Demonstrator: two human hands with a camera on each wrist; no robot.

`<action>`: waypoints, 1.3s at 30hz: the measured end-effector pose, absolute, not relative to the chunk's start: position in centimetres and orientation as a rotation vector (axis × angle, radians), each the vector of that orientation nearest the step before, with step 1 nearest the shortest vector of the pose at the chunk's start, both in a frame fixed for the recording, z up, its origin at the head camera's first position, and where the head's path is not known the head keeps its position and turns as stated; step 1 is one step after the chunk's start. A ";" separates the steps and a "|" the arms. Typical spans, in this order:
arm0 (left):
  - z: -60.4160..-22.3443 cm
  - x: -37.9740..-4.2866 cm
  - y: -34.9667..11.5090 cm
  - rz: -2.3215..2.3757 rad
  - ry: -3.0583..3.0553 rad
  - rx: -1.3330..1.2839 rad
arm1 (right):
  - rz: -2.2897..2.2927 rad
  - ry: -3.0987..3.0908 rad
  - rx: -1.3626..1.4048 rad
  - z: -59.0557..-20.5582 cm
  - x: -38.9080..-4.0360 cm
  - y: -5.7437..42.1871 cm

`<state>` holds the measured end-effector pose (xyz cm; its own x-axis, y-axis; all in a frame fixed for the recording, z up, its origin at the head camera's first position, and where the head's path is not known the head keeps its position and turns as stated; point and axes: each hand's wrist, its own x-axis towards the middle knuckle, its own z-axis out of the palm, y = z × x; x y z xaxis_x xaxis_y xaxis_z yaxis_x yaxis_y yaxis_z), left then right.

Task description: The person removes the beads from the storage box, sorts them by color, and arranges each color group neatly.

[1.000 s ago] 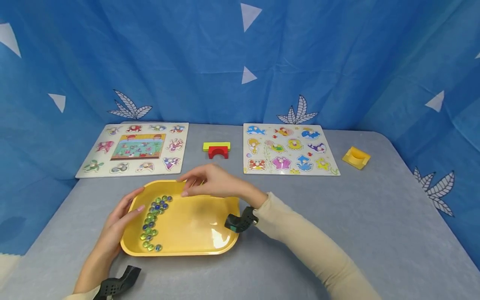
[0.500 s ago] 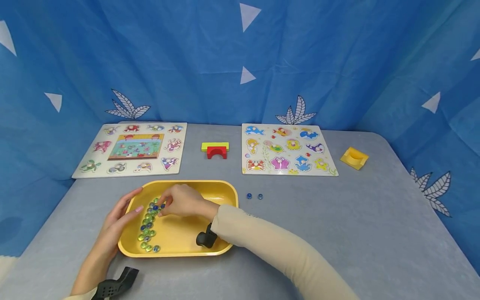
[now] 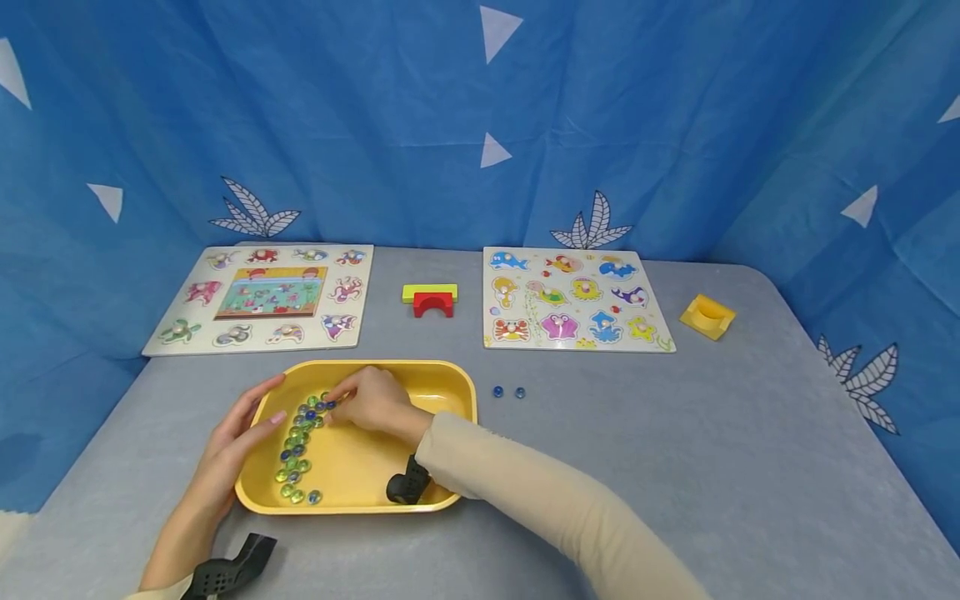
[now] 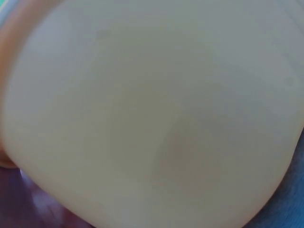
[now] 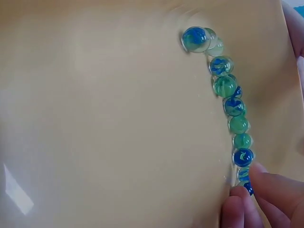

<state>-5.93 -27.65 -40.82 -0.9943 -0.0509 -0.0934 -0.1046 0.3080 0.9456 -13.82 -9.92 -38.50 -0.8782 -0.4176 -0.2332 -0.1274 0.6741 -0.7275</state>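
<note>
A yellow tray (image 3: 360, 507) lies on the table with several green and blue glass marbles (image 3: 292, 464) bunched along its left side. My left hand (image 3: 228, 446) holds the tray's left edge, thumb over the rim and fingers outside. Inside the tray, my right hand (image 3: 372, 403) pinches a blue marble (image 3: 331, 405) at the upper end of the bunch. The right wrist view shows its thumb and fingertips close around a blue marble (image 5: 248, 187), partly hidden. Two blue marbles (image 3: 498, 392) sit on the table right of the tray. The tray's blurred pale surface (image 4: 142, 95) fills most of the left wrist view.
Behind the tray lie two peg puzzle boards, one left (image 3: 255, 333) and one right (image 3: 577, 333). Between them are a lime block (image 3: 416, 292) and a red arch block (image 3: 432, 304). A yellow block (image 3: 707, 317) lies far right. A blue curtain (image 3: 420, 125) hangs behind.
My right hand has moved left and down from above the tray's back edge to the marbles. Two blue marbles on the table came into view as the arm moved. My left hand keeps its hold.
</note>
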 end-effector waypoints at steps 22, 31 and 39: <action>-40.8 -5.9 -27.6 1.779 2.512 -0.190 | -0.967 2.676 -0.359 -38.5 -13.3 -10.2; -40.6 -5.8 -27.7 1.788 2.515 -0.184 | -1.178 2.497 -0.320 -37.6 -13.4 -10.0; -40.7 -6.0 -27.7 1.802 2.489 -0.190 | -1.508 2.168 -0.453 -33.9 -13.2 -7.3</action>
<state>-5.96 -27.69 -40.74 -0.9904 -0.0627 -0.1231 -0.1365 0.3078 0.9416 -13.23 -7.30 -33.91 -0.8410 -0.5099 -0.1806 -0.0081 0.3457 -0.9383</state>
